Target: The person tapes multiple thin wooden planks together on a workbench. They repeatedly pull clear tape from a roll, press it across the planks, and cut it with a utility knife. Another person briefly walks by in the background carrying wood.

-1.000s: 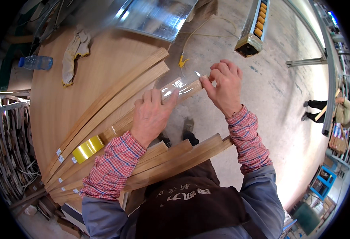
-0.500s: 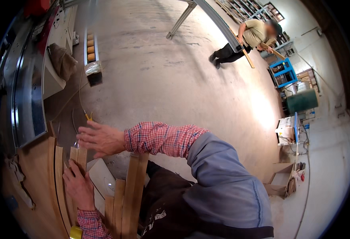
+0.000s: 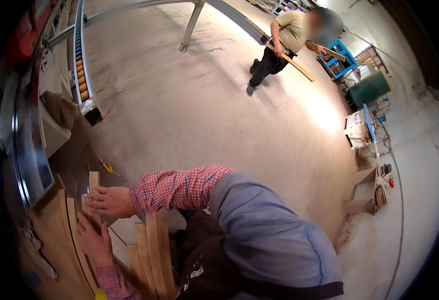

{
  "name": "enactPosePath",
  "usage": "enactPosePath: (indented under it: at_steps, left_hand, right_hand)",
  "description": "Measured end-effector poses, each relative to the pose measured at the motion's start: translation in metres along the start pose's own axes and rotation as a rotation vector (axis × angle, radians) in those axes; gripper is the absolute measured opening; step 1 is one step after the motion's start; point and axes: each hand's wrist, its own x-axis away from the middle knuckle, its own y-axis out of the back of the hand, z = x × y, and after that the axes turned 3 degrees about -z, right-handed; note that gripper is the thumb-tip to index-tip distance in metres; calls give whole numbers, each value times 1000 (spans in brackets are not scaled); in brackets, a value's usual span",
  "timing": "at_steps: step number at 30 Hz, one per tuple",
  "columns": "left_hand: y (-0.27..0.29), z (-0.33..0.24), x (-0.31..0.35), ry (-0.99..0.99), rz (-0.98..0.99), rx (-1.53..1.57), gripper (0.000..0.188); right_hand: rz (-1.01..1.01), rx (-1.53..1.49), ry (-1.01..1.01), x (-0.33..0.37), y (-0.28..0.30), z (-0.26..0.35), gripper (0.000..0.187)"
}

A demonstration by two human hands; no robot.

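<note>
My left hand [image 3: 97,245] reaches up from the lower left and lies over a pair of pale wooden strips [image 3: 86,204], its thumb and fingers on either side of the wood. Just beyond it, my right hand [image 3: 113,202] comes across from the right with its fingers bent over a longer wooden strip [image 3: 94,178], whose far end sticks out past the hand. The undersides of both hands are hidden. More wooden strips [image 3: 154,245] lie close to my body, right of my left hand. Along the left run long curved wooden edges [image 3: 69,225].
A yellow air gun [image 3: 109,167] on a hose lies beyond my hands. A metal-edged machine [image 3: 32,165] stands left, near a roller track [image 3: 81,75]. Across the floor, a person [image 3: 284,45] carries wooden boards. A white box [image 3: 359,129] and cardboard [image 3: 364,190] are at right.
My right hand has come down onto the wooden strip, its spread fingers now together. One strip pokes farther out beyond the others. The view has shifted, and the person has their boards lower.
</note>
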Motion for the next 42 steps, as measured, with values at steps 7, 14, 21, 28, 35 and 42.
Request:
enactPosePath:
  at_steps: [7, 14, 21, 28, 35, 42]
  left_hand:
    - [44, 37, 55, 168, 373, -322, 69]
    - [28, 69, 69, 91, 272, -200, 54]
    - [15, 84, 65, -11, 236, -130, 52]
    - [28, 82, 68, 58, 279, -148, 47]
    - [-2, 90, 66, -54, 237, -94, 55]
    - [101, 87, 126, 24, 165, -57, 70]
  right_hand:
    - [27, 25, -5, -5, -9, 3, 81]
    - [141, 72, -111, -35, 12, 53, 54]
    - [-161, -145, 16, -53, -37, 120, 44]
    - [-246, -321, -165, -58, -40, 82, 50]
    - [-357, -218, -89, -46, -53, 143, 55]
    - [-181, -465, 84, -55, 7, 159, 69]
